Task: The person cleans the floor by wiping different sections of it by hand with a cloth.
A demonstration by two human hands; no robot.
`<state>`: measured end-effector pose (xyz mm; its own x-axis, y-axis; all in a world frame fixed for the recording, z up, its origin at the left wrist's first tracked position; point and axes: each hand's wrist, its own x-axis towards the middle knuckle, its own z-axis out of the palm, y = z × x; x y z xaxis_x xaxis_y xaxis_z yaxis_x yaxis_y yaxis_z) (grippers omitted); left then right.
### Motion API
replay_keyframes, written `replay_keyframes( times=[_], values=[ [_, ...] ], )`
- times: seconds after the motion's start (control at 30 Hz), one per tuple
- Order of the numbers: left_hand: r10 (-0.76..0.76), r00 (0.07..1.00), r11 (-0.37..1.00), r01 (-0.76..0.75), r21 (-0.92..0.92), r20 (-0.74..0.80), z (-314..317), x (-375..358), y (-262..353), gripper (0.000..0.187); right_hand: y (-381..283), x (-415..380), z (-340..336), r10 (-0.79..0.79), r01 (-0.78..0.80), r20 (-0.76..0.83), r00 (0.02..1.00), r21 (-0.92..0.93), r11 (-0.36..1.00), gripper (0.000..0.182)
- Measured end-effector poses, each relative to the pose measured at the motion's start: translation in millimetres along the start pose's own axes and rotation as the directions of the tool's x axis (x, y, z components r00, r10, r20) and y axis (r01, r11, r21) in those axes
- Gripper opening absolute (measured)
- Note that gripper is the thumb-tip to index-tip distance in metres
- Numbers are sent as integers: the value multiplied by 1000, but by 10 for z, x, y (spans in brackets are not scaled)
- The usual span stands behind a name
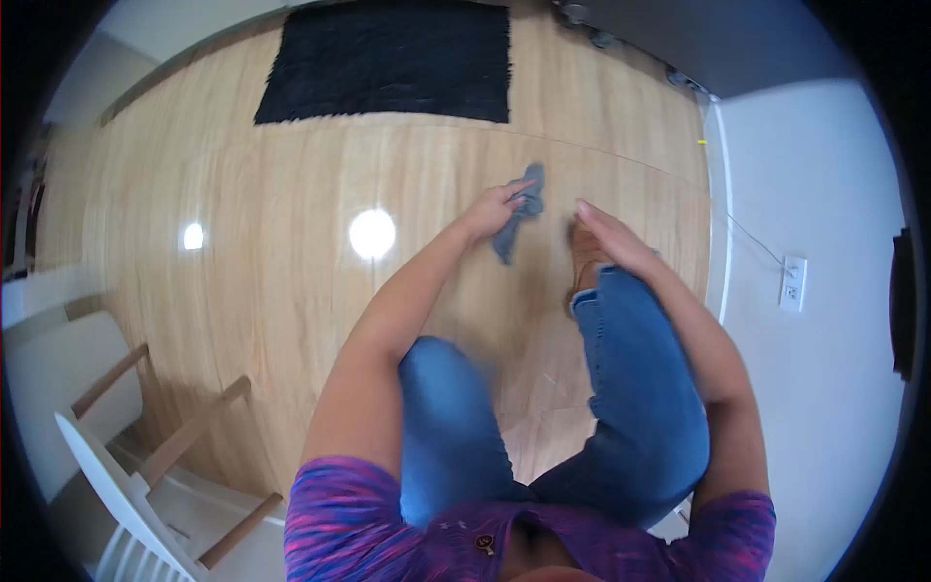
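My left hand reaches down to the wood-look floor with its fingers on a crumpled grey-blue cloth. One end of the cloth sticks out past the fingertips and the other trails back below the hand. My right hand hangs beside my right knee, over the brown shoe. Its fingers are stretched out and it holds nothing that I can see. Both of my legs, in blue jeans, are bent in a low crouch.
Ahead lies a black shaggy rug. At the lower left stands a white chair with wooden legs. A white wall with an outlet and a plugged-in cord rises on the right. Dark furniture on casters stands at the upper right.
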<state>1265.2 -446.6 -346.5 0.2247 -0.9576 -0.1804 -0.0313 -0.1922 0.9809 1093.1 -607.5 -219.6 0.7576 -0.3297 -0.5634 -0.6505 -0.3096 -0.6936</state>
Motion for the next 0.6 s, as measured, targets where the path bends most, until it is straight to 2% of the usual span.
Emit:
replay_keyframes(
  times=[0.03, 0.1, 0.13, 0.2, 0.23, 0.27, 0.3, 0.33, 0.37, 0.43, 0.53, 0.6],
  values=[
    [9, 999, 963, 4, -269, 47, 85, 104, 317, 59, -113, 146, 103, 168, -157, -6, 986, 320, 934, 60],
    [16, 1000, 996, -16, -88, 5, 194, 145, 885, 60, -427, 248, 133, 262, -183, -5, 965, 701, 689, 64],
    [27, 999, 1000, -27, 7, -21, 239, 201, 1090, 61, -373, 364, 77, 120, -23, -89, 989, 701, 712, 65],
    [18, 986, 1000, -18, -4, -167, 127, 267, 1236, 64, -113, 642, -12, -161, 284, -243, 957, 657, 698, 68],
    [9, 971, 1000, -12, -12, -239, 12, 271, 1255, 65, 19, 769, -48, -215, 332, -294, 931, 446, 831, 69],
    [54, 907, 992, -2, 125, -418, -94, 286, 1129, 63, 142, 899, -69, -277, 356, -328, 903, 209, 911, 69],
    [127, 807, 967, 31, 255, -577, -231, 291, 971, 60, 191, 1013, -122, -348, 354, -341, 873, -45, 934, 70],
    [77, 787, 966, 92, 241, -612, -405, 243, 928, 58, 117, 1046, -179, -266, 194, -181, 947, -340, 920, 72],
    [27, 762, 963, 154, 222, -647, -578, 152, 898, 57, 211, 1135, -87, -415, 283, -174, 893, -498, 819, 69],
    [27, 770, 808, 359, 467, -638, -874, -46, 840, 52, 593, 1496, 249, -675, 387, -86, 732, -763, 517, 64],
    [-101, 747, 798, 455, 394, -657, -1119, -331, 808, 49, 848, 2016, 319, -781, 637, -21, 625, -565, 525, 53],
    [-192, 727, 735, 551, 394, -659, -1185, -608, 736, 48, 1029, 2345, -195, -665, 361, -176, 725, -726, 585, 48]
  ],
)
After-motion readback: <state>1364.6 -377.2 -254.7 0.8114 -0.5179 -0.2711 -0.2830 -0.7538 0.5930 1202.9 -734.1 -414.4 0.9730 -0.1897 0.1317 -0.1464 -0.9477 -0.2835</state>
